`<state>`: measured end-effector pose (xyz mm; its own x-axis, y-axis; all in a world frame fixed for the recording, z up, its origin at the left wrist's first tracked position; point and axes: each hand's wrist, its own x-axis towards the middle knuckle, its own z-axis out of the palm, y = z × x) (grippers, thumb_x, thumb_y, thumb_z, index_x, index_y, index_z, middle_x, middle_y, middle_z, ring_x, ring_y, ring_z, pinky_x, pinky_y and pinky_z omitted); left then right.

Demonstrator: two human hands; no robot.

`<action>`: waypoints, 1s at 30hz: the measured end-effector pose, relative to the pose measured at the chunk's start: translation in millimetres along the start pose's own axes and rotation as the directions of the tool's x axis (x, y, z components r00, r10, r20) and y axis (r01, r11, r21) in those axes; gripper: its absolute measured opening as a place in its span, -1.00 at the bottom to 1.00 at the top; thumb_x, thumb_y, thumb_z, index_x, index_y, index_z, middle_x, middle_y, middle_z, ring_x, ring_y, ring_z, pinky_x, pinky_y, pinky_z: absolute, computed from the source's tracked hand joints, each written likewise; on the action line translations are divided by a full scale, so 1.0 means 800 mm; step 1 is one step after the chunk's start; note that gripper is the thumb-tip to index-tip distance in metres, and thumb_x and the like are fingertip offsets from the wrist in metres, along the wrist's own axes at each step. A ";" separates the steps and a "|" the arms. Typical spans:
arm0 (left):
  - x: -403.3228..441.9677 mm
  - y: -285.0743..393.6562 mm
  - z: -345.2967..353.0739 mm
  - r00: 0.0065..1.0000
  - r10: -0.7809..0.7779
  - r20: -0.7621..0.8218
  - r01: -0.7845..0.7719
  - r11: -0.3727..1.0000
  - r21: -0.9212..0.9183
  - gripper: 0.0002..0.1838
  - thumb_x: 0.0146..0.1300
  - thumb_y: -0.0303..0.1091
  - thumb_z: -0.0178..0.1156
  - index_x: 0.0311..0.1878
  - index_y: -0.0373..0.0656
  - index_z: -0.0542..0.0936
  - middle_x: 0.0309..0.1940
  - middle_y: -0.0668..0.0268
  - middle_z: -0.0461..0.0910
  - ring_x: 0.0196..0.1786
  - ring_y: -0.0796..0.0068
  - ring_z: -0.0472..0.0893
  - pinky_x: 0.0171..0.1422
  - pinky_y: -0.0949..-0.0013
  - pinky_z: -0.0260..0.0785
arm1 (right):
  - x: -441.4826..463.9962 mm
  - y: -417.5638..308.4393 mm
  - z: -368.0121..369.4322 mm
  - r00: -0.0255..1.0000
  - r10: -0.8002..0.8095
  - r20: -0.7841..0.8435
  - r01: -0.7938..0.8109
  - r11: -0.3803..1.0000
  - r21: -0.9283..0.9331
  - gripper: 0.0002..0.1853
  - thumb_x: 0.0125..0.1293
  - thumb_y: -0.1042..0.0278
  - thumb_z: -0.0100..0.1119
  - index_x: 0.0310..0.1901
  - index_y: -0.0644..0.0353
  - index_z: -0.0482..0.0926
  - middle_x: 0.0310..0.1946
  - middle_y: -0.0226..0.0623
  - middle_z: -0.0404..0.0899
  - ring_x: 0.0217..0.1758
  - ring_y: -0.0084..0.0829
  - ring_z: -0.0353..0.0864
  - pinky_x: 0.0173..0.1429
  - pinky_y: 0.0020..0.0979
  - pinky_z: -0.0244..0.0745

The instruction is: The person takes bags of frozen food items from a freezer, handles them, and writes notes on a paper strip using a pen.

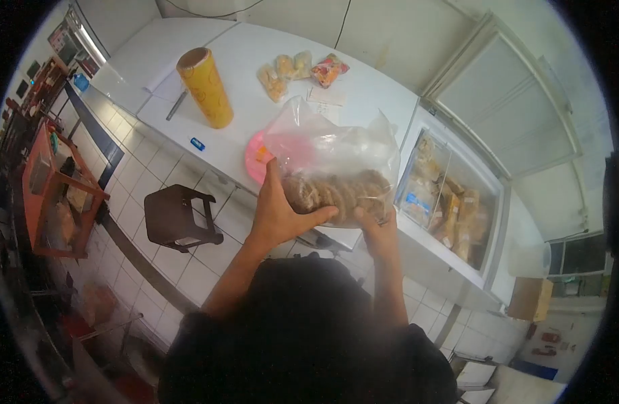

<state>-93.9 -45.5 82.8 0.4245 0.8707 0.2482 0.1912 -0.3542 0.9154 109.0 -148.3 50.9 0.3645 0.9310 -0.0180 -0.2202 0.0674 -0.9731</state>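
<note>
Both hands hold a clear plastic bag [353, 151] at the near edge of the white table top. Inside its lower part sits a row of brown, round patties [336, 190], while the upper part of the bag stands loose. My left hand [279, 212] is closed on the bag's left side, thumb across the front. On the right side, my right hand [377, 225] grips the lower corner with its thumb in front. The other fingers are hidden behind the bag. A pink plate or lid [255, 153] with an orange mark lies behind the bag's left side.
A yellow roll of film [206, 87] stands on the table [249, 60]. Several small food packets [272, 82] lie at the back. To the right is an open chest freezer [451, 202] holding bagged goods. A dark stool [178, 215] stands on the tiled floor at left.
</note>
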 end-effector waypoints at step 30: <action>0.003 -0.005 0.086 0.995 -0.040 -0.094 0.047 0.996 0.076 0.53 -0.18 0.03 0.74 0.58 -0.57 -0.14 0.50 -0.35 0.13 0.58 -0.16 0.22 0.64 -0.01 0.11 | 0.009 0.009 -0.081 0.995 0.022 0.095 -0.027 0.998 0.054 -0.52 0.56 0.19 0.22 0.35 0.31 0.50 0.13 -0.31 0.67 0.16 -0.51 0.60 0.25 -0.36 0.50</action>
<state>-32.7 -65.5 58.0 0.3316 0.9123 0.2402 0.2779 -0.3378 0.8993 168.6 -164.0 29.1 0.2720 0.9621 -0.0174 -0.2785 0.0614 -0.9585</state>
